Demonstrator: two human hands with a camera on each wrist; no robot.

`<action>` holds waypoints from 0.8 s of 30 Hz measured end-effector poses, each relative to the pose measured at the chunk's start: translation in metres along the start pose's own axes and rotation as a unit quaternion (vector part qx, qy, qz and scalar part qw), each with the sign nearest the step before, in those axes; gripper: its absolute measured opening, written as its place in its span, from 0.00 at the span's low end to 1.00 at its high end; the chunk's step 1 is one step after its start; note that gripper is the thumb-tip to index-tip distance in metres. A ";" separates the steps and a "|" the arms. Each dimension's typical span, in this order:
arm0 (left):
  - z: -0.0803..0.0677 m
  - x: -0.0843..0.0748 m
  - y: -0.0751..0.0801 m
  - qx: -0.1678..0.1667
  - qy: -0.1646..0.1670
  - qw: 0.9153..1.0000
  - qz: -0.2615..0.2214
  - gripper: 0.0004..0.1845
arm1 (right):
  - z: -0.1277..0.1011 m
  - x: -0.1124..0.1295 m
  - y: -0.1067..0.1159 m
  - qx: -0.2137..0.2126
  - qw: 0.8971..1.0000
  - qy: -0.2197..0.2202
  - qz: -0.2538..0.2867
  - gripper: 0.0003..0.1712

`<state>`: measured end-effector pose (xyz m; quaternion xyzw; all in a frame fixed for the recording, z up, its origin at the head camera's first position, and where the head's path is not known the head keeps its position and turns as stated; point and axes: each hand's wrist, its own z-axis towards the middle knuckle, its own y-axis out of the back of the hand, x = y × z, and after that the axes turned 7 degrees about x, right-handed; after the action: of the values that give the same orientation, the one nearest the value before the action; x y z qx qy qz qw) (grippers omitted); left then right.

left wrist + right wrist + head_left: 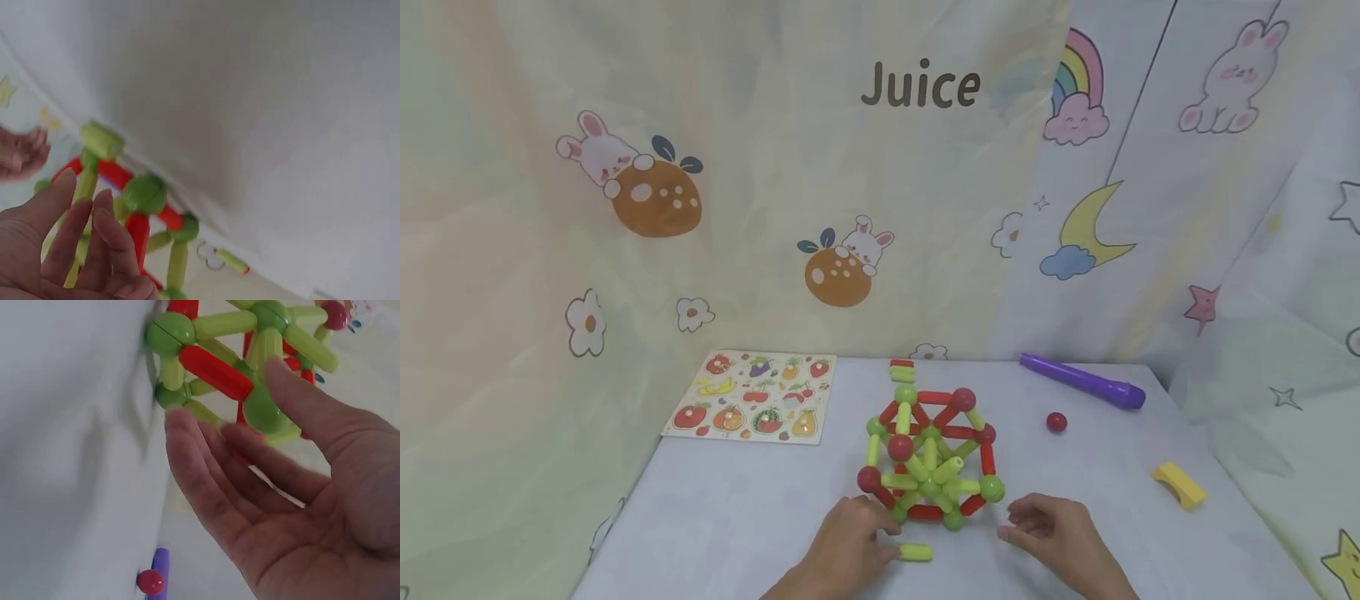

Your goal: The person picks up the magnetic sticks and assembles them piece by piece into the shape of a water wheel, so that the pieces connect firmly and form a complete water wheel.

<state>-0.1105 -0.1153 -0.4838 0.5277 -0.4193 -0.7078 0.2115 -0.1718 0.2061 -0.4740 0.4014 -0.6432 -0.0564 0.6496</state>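
Note:
A ball-and-rod construction toy [930,475] of red and light green rods joined by red and green balls stands on the table between the two hands. In front of it lies a loose light green rod [917,552]. My left hand [850,542] is at the front left of the toy, its fingertips close by the rod's left end and nothing gripped in them. At the front right is my right hand [1060,533], fingers loosely bent and holding nothing. In the right wrist view its thumb overlaps a green ball [264,411] of the toy.
A fruit puzzle board [752,396] lies at the back left. Small red and green rods [902,375] lie behind the toy. To the right are a purple microphone-shaped toy [1082,381], a loose red ball [1057,422] and a yellow arched block [1180,485]. Printed curtains surround the table.

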 end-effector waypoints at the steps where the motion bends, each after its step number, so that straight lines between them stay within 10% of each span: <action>1: -0.003 -0.001 0.007 -0.015 0.001 1.000 -0.018 0.09 | -0.001 -0.002 0.001 0.036 0.999 0.018 -0.003 0.20; 9: -0.007 0.008 0.041 -0.208 -0.034 0.977 -0.020 0.16 | 0.006 0.003 -0.024 0.182 0.979 0.088 0.001 0.21; 24: -0.003 0.029 0.039 -0.146 -0.027 0.983 -0.108 0.14 | 0.030 0.032 -0.081 0.185 0.953 0.136 -0.196 0.17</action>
<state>-0.1237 -0.1591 -0.4689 0.5138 -0.2574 -0.7944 0.1968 -0.1567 0.1193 -0.5011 0.6365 -0.4565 -0.0071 0.6216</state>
